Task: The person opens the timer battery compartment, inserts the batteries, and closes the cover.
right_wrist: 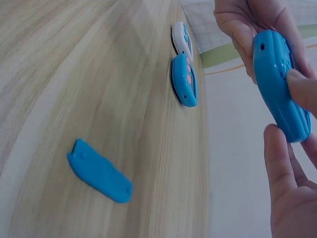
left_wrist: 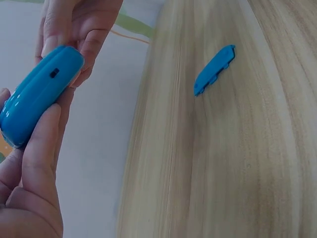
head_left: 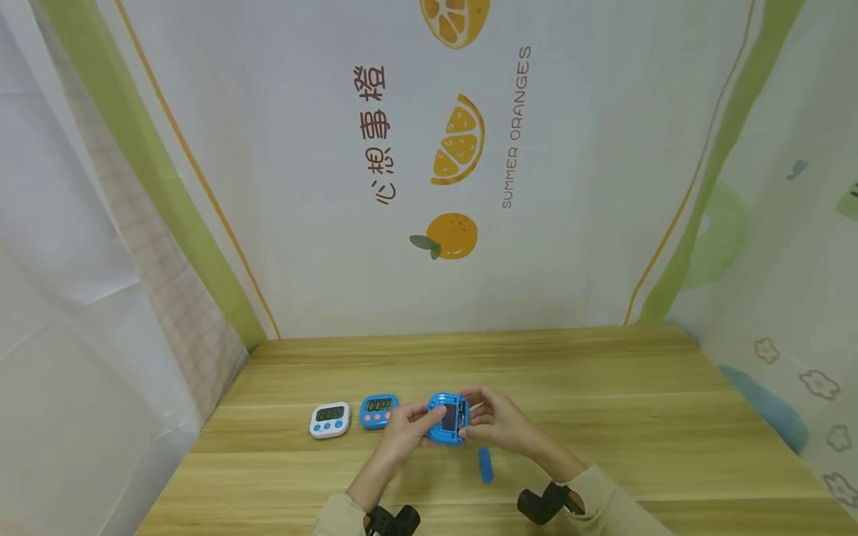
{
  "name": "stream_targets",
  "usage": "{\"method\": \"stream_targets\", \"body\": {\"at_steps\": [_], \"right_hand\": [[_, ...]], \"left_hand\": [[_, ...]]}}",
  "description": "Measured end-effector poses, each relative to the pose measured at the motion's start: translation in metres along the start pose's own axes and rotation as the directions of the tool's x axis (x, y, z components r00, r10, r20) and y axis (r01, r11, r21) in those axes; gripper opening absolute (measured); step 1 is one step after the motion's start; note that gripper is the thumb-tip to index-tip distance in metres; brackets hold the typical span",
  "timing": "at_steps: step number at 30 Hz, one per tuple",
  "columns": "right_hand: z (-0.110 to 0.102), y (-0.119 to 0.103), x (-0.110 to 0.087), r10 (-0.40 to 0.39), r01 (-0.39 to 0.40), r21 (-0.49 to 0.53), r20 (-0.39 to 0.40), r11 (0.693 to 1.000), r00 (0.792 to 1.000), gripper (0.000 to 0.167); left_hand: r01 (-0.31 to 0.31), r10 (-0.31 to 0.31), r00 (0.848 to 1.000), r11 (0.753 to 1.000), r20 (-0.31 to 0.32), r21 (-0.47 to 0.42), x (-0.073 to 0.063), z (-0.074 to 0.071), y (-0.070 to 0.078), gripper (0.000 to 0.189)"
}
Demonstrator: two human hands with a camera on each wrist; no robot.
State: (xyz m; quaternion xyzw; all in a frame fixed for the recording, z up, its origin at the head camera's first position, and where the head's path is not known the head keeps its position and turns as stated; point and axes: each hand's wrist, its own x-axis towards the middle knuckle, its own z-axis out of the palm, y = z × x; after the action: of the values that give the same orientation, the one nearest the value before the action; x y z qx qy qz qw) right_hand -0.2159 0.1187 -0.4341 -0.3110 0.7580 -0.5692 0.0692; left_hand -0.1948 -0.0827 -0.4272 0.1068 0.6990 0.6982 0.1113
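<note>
A blue digital timer (head_left: pixel 444 429) is held above the table with its back turned up. Along its right side the battery compartment (head_left: pixel 462 417) lies uncovered; whether a battery sits in it is too small to tell. My left hand (head_left: pixel 404 432) grips the timer's left side, thumb across the back. At the opposite side my right hand (head_left: pixel 501 423) pinches the timer, its thumb and fingers by the compartment. Below them on the table lies the blue battery cover (head_left: pixel 485 465), apart from both hands; its clip tabs show in the left wrist view.
Left of the hands, a second blue timer (head_left: pixel 375 412) with pink buttons lies face up. Beside it is a white timer (head_left: pixel 331 420) with blue buttons. A printed curtain (head_left: pixel 550 275) hangs behind the wooden table (head_left: pixel 603 387).
</note>
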Motion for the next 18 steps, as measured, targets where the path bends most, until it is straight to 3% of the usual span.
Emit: {"method": "stream_targets", "body": {"at_steps": [6,13,18], "right_hand": [[-0.003,0.001,-0.001,-0.002,0.002,0.056,0.009,0.998,1.0,0.051],[-0.011,0.0,-0.006,0.013,-0.013,0.036,0.005,0.999,1.0,0.044],[-0.015,0.008,-0.012,0.025,-0.025,-0.004,0.005,1.0,1.0,0.043]], "left_hand": [[0.004,-0.004,1.0,1.0,0.005,-0.005,0.0,-0.003,-0.003,0.046],[0.013,-0.013,0.999,1.0,-0.038,0.006,-0.009,-0.005,0.013,0.04],[0.028,-0.028,0.999,1.0,-0.041,-0.001,-0.003,-0.009,0.003,0.042]]}}
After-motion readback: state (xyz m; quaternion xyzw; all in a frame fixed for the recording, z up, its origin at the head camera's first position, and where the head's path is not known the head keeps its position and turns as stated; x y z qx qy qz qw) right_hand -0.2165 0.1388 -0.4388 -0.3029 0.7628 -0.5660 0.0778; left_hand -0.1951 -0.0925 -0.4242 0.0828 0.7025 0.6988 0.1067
